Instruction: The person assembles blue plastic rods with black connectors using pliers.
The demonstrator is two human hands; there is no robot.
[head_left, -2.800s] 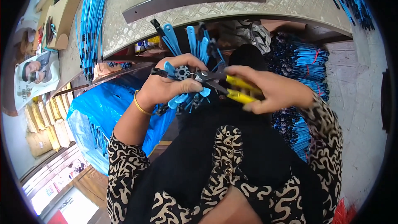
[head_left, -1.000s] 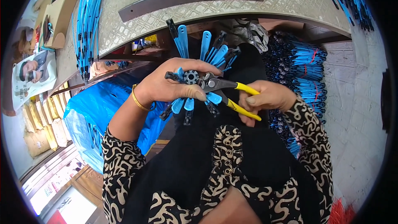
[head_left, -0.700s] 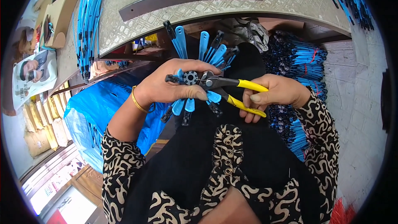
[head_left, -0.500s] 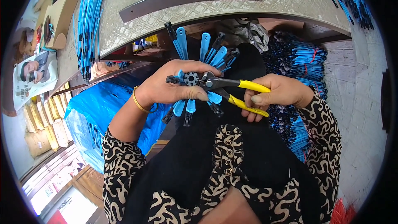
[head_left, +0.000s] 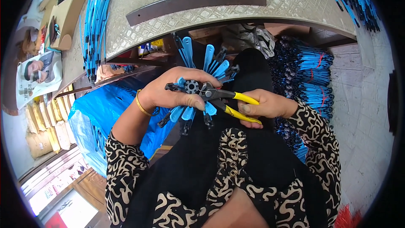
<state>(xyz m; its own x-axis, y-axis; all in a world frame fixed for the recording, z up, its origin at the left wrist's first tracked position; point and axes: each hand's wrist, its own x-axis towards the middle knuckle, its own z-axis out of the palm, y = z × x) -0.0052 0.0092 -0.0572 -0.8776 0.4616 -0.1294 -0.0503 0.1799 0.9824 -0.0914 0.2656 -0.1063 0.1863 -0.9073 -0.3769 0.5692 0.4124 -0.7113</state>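
Observation:
My left hand (head_left: 171, 88) is closed around a black slotted hub (head_left: 192, 87) with flat blue arms (head_left: 187, 49) and thin blue rods fanning out from it, several of them black-tipped. The fingers lie above the hub and the thumb below. My right hand (head_left: 268, 104) grips pliers (head_left: 224, 94) with yellow handles and dark metal jaws. Their handles are spread apart, and the jaws meet the right side of the hub, beside my left fingertips. A thin wire seems to run between hub and jaws, but the exact bite of the jaws is hidden.
A bent metal strip (head_left: 198, 2) lies on the patterned tabletop (head_left: 295, 6) ahead. Bundles of blue rods rest at its left (head_left: 93, 33) and right (head_left: 352, 0). Tied blue stacks (head_left: 312, 61) stand below right; a blue plastic bag (head_left: 90, 114) sits below left.
Both hands, with the hub assembly and the pliers, have shifted a little left and toward my body. The jaws stay at the hub. The whole view has tilted slightly.

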